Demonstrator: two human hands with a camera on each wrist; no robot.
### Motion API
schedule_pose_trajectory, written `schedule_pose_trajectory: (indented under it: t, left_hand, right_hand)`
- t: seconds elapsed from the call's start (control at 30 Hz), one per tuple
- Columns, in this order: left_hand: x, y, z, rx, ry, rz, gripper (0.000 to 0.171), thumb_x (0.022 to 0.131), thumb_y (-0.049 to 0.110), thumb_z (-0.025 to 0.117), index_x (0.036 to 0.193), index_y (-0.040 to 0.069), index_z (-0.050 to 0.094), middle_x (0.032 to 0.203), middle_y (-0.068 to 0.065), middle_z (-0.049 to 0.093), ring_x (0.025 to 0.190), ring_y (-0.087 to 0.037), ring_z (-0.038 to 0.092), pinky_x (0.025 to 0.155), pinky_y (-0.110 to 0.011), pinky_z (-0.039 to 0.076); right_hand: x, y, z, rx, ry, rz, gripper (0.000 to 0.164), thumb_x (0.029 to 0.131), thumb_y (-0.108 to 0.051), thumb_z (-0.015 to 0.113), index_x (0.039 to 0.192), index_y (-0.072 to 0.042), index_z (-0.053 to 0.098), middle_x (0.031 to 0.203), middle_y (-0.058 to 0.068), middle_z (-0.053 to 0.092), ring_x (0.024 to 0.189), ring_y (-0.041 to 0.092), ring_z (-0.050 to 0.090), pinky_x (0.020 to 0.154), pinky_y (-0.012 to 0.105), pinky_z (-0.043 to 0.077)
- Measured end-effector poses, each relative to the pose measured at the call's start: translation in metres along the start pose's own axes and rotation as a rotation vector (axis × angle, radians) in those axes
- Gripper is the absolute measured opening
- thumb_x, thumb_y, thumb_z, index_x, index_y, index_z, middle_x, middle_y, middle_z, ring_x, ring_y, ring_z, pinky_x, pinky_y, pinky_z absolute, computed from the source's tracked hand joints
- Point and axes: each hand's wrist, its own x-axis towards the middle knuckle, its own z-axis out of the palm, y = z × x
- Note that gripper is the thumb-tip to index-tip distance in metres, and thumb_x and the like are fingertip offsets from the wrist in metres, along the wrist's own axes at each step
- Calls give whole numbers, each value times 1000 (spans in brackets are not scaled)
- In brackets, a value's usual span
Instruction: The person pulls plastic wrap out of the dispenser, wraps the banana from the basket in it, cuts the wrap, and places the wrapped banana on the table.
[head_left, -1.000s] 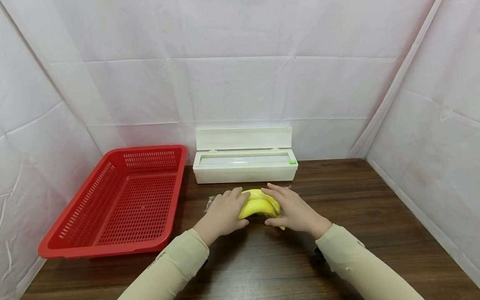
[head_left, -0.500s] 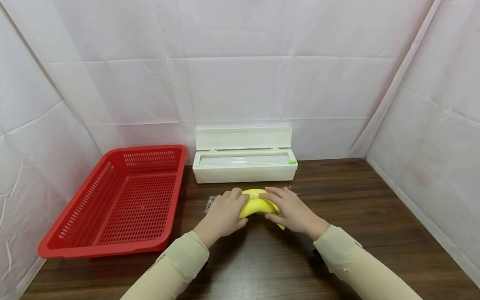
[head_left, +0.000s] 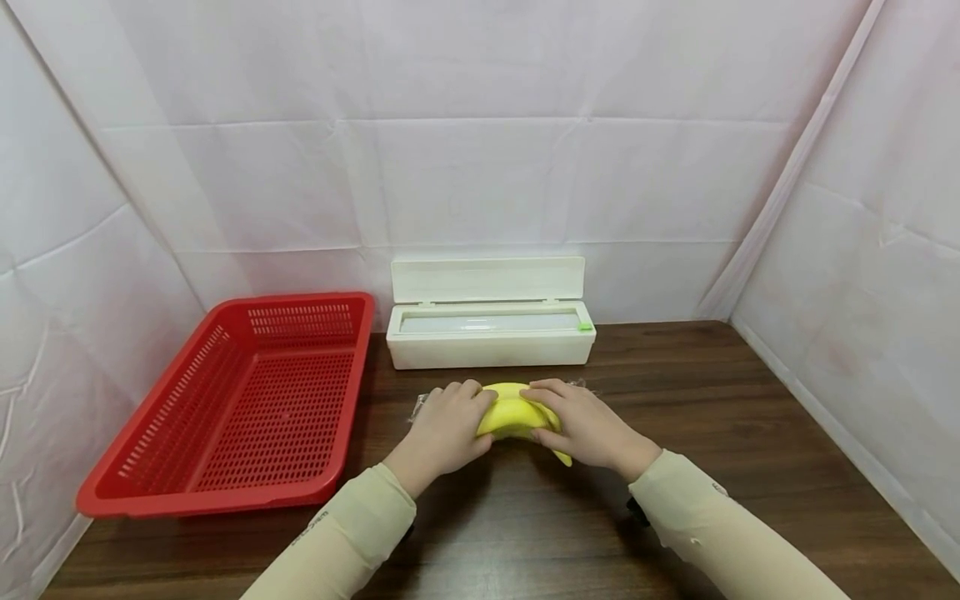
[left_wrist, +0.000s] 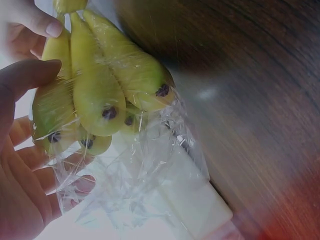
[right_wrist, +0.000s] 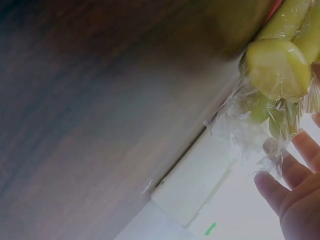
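A bunch of yellow bananas (head_left: 513,414) is wrapped in clear cling film, in the middle of the head view. My left hand (head_left: 446,427) grips its left end, thumb in front and fingers over the top. At the stem end, my right hand (head_left: 591,425) holds the other side in a similar way. Several dark banana tips show through the film (left_wrist: 135,190) in the left wrist view, where loose crumpled film hangs past them. More loose film (right_wrist: 237,117) gathers near the thick stem in the right wrist view, touching the right fingertips.
Behind the bananas stands a long white cling film box (head_left: 491,352), lid raised, with a roll inside and a green slider (head_left: 585,327) at its right end. A red plastic basket (head_left: 341,433) sits to the left on the dark wooden table (head_left: 712,417). White cloth walls surround it.
My right fingers have drawn in closer over the bananas' right side. The bunch has tilted slightly, with more of its near underside showing. The left hand has hardly moved.
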Motion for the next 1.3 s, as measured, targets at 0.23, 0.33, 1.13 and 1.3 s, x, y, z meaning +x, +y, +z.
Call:
schedule_pose_trajectory:
  t: [0.23,0.33,1.13,1.3]
  left_hand:
    - [-1,0,-3,-1,-11,0,43,80,36,70,116,13,61,104,-5,60,90,-22,59,72,-36,49]
    - [-1,-1,-3,-9,-5,-2,41,80,34,70,113,12,62,103,-5,59,89,-22,59,71,-36,49]
    - [0,-8,-5,-127,-60,-8,39,83,25,61,117,8,60,99,-4,62,77,-17,57,68,-36,48]
    - [3,-9,-5,-153,-105,-28,40,84,25,59,122,10,57,103,-4,63,81,-18,59,71,-38,49]
  right_hand:
    - [2,-1,-4,-18,-9,-13,49,86,-34,67,129,-13,57,130,7,57,116,25,57,95,48,45]
    - [3,-3,-6,-17,-16,-15,48,86,-34,67,128,-14,57,128,7,59,115,26,57,95,46,45]
    - [12,-9,-22,210,-146,63,38,86,-29,66,122,-19,59,94,-12,62,73,4,54,69,21,47]
    - [16,-6,-25,299,-194,91,37,87,-28,66,122,-16,59,98,-6,66,73,3,59,68,20,50]
